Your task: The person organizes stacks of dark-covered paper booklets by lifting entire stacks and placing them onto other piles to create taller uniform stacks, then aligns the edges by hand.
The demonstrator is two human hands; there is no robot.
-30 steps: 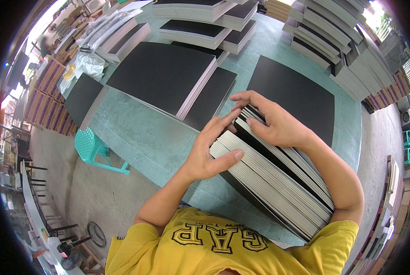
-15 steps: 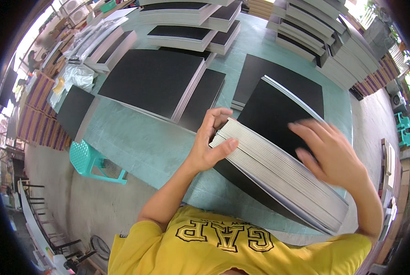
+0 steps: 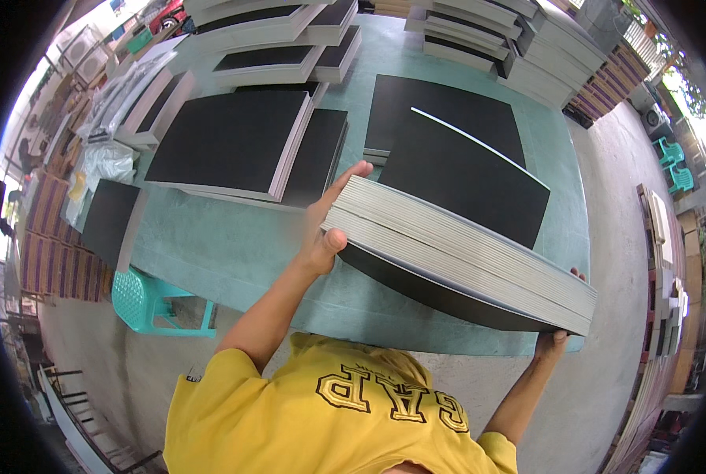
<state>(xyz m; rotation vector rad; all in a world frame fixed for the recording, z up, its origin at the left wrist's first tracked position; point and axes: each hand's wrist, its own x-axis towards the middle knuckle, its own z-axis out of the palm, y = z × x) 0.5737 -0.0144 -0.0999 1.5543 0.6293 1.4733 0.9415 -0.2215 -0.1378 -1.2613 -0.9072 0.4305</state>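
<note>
A thick stack of black-faced sheets [image 3: 463, 257] is tilted up on edge above the near side of the table, its pale layered edges facing upward. My left hand [image 3: 319, 245] grips its left end, thumb on the near side and fingers on the far side. At the lower right corner, my right hand [image 3: 554, 344] holds the other end, with fingertips showing behind it. Just beyond the stack slopes a black sheet [image 3: 463, 174] with a thin white far edge; whether it joins the stack I cannot tell. Another black-topped piece [image 3: 400, 99] lies flat behind that.
Black-topped stacks [image 3: 227, 134] lie on the green table [image 3: 211, 237] to the left. Taller piles [image 3: 266, 67] stand at the back, with more [image 3: 471, 35] at the far right. A turquoise stool [image 3: 144, 304] stands by the table's left front, near striped bundles [image 3: 61, 265].
My right hand has come down from above the stack to grip its right end. The stack's right end has risen, and the far sheet's edge now shows as one thin line.
</note>
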